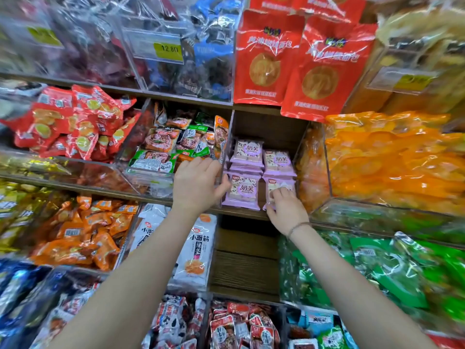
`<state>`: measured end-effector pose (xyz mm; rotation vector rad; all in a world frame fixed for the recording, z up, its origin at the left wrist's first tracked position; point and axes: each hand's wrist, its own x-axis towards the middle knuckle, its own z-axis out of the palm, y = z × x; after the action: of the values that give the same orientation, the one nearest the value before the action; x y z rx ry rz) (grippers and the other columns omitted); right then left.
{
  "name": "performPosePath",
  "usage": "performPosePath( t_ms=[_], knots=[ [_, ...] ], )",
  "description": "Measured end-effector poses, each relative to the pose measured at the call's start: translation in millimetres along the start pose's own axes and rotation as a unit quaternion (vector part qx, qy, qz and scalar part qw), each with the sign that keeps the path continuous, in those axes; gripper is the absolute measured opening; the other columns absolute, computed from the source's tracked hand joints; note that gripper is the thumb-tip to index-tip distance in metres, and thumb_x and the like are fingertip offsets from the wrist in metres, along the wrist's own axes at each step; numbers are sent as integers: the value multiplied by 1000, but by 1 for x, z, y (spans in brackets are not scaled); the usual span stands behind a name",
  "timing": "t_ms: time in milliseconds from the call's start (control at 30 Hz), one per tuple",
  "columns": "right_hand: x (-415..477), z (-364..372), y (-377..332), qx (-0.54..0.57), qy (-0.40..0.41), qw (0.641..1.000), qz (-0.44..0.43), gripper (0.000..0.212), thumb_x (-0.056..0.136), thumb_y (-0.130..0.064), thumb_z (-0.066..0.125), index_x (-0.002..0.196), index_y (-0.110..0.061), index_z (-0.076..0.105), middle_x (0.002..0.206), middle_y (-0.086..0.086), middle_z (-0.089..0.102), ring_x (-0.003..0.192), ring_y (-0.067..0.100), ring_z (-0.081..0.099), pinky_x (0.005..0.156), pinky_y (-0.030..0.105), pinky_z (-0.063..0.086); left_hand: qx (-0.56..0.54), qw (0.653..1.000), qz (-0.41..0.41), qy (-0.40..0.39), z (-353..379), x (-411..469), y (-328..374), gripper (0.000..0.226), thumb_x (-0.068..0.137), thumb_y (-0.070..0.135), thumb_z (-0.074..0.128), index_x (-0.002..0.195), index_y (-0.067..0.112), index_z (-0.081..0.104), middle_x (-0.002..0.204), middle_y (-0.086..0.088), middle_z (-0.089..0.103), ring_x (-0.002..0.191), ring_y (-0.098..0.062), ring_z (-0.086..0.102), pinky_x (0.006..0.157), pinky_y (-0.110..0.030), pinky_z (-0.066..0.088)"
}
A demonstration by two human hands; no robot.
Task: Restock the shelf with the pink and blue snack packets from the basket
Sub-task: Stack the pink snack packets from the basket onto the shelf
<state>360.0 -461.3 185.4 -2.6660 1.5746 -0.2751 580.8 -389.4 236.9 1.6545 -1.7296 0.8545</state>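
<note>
Touching front pink packets (pixel 241 191), both hands (pixel 195 185) (pixel 285 210)

Pink snack packets (pixel 242 190): matt plastic film. Shelf (pixel 245 270): dark, grained wood. Bin dividers (pixel 133 144): clear glossy acrylic (reflective). Red pouches (pixel 266 59): shiny foil-like plastic.

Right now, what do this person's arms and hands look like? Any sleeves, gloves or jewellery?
No sleeves or gloves are in view. The right hand has a thin brownish cord bracelet at its wrist. The left hand wears nothing, and no rings show on the fingers.
</note>
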Motion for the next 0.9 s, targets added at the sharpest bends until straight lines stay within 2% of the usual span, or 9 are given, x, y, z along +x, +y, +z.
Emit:
performPosePath(
  t_ms=[100, 200, 333, 467, 533, 600, 667, 767, 900],
  knots=[
    [-2, -6, 0, 3, -26, 1000, -3, 36, 93, -27, 45, 123, -8, 48, 122, 11, 50, 115, 26, 45, 96, 34, 38, -23, 996, -58, -61, -14, 0, 7, 29, 83, 38, 50, 85, 10, 56, 76, -6, 56, 73, -28, 54, 64, -35, 35],
    [-24, -15, -2, 75, -15, 997, -4, 41, 94, -28, 47, 130, -8, 45, 131, 12, 46, 124, 29, 42, 101, 33, 36, -121, 984, -101, -84, -37, -20, 21, 45, 86, 38, 50, 113, 2, 56, 105, -13, 59, 99, -32, 53, 84, -38, 40],
    [-101, -17, -10, 240, -3, 970, 35, 44, 93, -29, 52, 133, -12, 46, 135, 7, 47, 128, 23, 41, 103, 27, 31, -235, 947, -163, -147, -74, -100, 53, 52, 86, 42, 48, 122, 5, 54, 113, -9, 59, 105, -28, 53, 90, -39, 42],
    [-215, 8, -29, 400, -25, 903, 155, 35, 92, -27, 55, 126, -16, 53, 122, 0, 56, 115, 14, 51, 91, 14, 40, -318, 846, -295, -309, -116, -208, 82, 25, 88, 33, 56, 108, 18, 57, 101, -5, 67, 92, -21, 62, 84, -37, 49],
    [-272, 29, -37, 438, -55, 870, 218, 30, 92, -20, 56, 121, -11, 56, 114, 5, 62, 107, 17, 57, 94, 29, 46, -335, 785, -337, -397, -134, -255, 92, 3, 91, 22, 58, 93, 23, 57, 87, -4, 67, 81, -18, 62, 78, -34, 49],
    [-326, 49, -42, 443, -81, 853, 263, 24, 91, -11, 56, 115, -5, 60, 109, 12, 67, 104, 24, 61, 96, 39, 45, -326, 744, -320, -488, -149, -299, 99, 16, 92, 16, 57, 77, 22, 56, 71, 2, 63, 66, -3, 58, 67, -22, 45],
    [-378, 66, -46, 426, -115, 843, 307, 22, 90, -6, 56, 111, 0, 62, 109, 18, 67, 106, 28, 62, 96, 37, 44, -309, 691, -286, -587, -164, -342, 105, 26, 93, 15, 53, 68, 19, 50, 59, 5, 50, 50, 2, 45, 55, -18, 35],
    [-455, 89, -47, 376, -187, 834, 357, 20, 91, -9, 55, 105, 1, 66, 107, 17, 67, 104, 25, 62, 92, 31, 41, -264, 611, -247, -704, -184, -395, 115, 20, 92, 22, 52, 74, 15, 48, 73, 0, 50, 67, -11, 47, 64, -28, 35],
    [-547, 102, -42, 341, -264, 808, 401, 21, 94, -11, 49, 75, -14, 58, 88, 14, 59, 87, 16, 54, 75, 28, 36, -217, 581, -195, -760, -206, -444, 134, 15, 93, 27, 49, 83, 17, 49, 88, 0, 56, 81, -13, 51, 66, -23, 33]
  ],
)
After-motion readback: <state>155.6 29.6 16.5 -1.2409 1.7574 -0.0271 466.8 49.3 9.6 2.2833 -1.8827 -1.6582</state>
